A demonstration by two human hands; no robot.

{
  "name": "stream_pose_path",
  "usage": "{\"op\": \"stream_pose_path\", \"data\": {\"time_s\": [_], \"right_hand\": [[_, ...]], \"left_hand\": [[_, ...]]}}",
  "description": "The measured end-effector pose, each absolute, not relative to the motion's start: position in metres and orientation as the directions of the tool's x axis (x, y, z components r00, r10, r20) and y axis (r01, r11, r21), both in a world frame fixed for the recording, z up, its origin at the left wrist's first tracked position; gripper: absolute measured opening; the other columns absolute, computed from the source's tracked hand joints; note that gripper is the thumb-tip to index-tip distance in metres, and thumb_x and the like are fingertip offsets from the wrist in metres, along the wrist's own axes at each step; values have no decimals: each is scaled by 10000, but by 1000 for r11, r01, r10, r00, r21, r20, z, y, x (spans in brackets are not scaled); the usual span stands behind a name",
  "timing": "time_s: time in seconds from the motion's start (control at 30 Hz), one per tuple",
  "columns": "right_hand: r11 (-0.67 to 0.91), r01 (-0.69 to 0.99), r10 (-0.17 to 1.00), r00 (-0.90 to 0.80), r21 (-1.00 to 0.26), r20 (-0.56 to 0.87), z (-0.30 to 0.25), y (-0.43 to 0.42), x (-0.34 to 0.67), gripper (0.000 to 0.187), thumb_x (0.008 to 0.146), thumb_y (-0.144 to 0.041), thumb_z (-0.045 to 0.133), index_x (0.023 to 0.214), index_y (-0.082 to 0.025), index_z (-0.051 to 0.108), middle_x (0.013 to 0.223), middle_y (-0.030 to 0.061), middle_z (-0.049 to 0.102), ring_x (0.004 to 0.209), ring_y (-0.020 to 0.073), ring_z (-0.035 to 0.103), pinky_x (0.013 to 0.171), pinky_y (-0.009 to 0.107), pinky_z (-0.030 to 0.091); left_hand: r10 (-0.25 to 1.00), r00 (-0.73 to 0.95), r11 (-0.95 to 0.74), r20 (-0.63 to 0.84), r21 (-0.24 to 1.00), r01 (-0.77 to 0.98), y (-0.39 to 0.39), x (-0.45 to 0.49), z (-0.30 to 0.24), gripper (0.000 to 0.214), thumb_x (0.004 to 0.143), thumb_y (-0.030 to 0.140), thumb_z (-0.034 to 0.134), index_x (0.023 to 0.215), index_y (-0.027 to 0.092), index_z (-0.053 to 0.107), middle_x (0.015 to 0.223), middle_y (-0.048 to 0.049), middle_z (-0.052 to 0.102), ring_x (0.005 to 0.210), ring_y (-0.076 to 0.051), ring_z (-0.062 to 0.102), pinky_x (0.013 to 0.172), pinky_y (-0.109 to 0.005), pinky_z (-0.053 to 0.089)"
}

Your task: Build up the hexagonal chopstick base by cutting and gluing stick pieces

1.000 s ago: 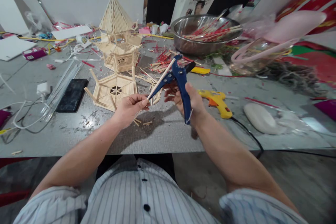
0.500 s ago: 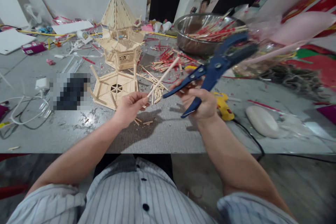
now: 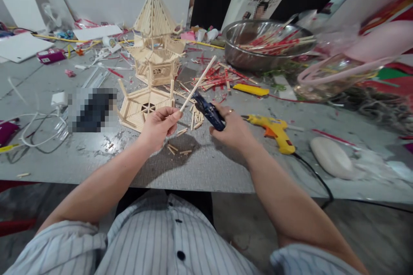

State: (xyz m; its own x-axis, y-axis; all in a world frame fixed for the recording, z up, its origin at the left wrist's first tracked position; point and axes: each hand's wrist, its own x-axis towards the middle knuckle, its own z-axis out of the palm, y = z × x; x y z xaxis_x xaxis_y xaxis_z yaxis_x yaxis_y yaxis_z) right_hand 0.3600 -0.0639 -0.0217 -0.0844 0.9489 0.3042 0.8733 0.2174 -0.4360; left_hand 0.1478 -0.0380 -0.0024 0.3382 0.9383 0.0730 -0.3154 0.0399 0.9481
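Note:
Between its thumb and fingers my left hand (image 3: 161, 128) pinches the lower end of a plain wooden chopstick (image 3: 203, 78), which slants up to the right. My right hand (image 3: 232, 131) is closed around a dark blue hand cutter (image 3: 209, 109), its head close beside the chopstick; I cannot tell whether the jaws touch it. Just behind my left hand lies a hexagonal stick base (image 3: 135, 109) with short upright posts. A pagoda model (image 3: 156, 53) built of sticks, with a pointed roof, stands farther back. Short cut stick pieces (image 3: 196, 118) lie beneath the cutter.
A yellow glue gun (image 3: 274, 131) with a black cord lies right of my right hand. Behind it are a yellow utility knife (image 3: 251, 90) and a steel bowl (image 3: 232, 49) of red-wrapped chopsticks. A white oval object (image 3: 331, 157) sits at the right, cables (image 3: 29, 146) at the left.
The blue cutter has turned from pointing its long handles up right to lying in my right fist, its head brought near the chopstick. My left hand still holds the chopstick.

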Motion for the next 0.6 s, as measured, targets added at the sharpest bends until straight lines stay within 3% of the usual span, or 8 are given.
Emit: {"op": "stream_pose_path", "data": {"time_s": [0.1, 0.3, 0.6], "right_hand": [[231, 880, 956, -125, -414, 267, -21, -67, 356, 677, 645, -228, 541, 1311, -210, 424, 1135, 122, 583, 1054, 307, 548, 925, 460, 431], [193, 895, 978, -141, -403, 156, -17, -73, 348, 676, 665, -233, 542, 1328, -223, 412, 1201, 100, 552, 1132, 287, 510, 970, 417, 409], [236, 907, 969, -196, -348, 148, -13, -77, 343, 670, 666, -236, 553, 1320, -256, 412, 1105, 76, 600, 1024, 269, 565, 884, 398, 452]], "left_hand": [[939, 335, 30, 77, 952, -304, -38, 148, -5, 287, 635, 371, 737, 681, 152, 558, 412, 90, 397, 343, -21, 347, 354, -163, 194], [913, 404, 77, 54, 950, -301, -40, 151, -5, 333, 597, 388, 762, 688, 147, 551, 428, 94, 396, 337, -13, 340, 339, -157, 203], [900, 429, 64, 75, 952, -300, -39, 152, -10, 365, 586, 413, 768, 640, 166, 506, 385, 96, 407, 316, -16, 333, 323, -155, 204]]}}
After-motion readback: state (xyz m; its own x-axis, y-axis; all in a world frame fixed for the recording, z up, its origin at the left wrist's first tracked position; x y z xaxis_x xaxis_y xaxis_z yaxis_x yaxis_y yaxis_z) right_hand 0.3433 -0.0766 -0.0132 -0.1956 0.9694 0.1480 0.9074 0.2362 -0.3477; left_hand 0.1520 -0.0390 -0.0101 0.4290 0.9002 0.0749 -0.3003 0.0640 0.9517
